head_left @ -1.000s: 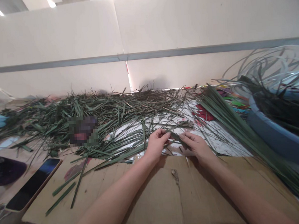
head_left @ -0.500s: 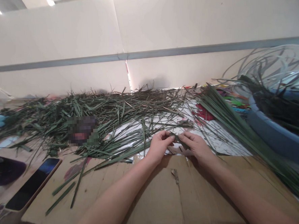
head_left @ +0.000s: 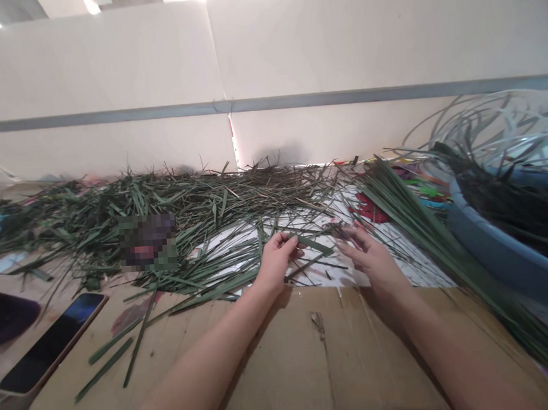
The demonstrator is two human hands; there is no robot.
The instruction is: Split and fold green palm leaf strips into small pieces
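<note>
Between thumb and fingers my left hand (head_left: 281, 259) pinches a flat green leaf strip (head_left: 314, 244), whose free end points right. My right hand (head_left: 361, 249) is just right of that strip's end, apart from it, with its fingers spread; dark thin scraps lie by the fingertips, and whether it touches them is unclear. Beneath both hands is a white sheet (head_left: 348, 277) strewn with thin leaf pieces. Brown cardboard (head_left: 274, 366) lies under my forearms, with several cut strips (head_left: 104, 369) on its left part.
A heap of green leaves (head_left: 171, 199) runs along the wall. On the right, a long leaf bundle (head_left: 424, 239) leans beside a blue tub (head_left: 499, 247) holding dark leaves. A phone (head_left: 53, 343) and a dark purple object (head_left: 6, 315) lie at the left.
My hands have moved apart. My right hand has let go of the green strip and shifted right, while my left hand keeps it and has moved slightly left.
</note>
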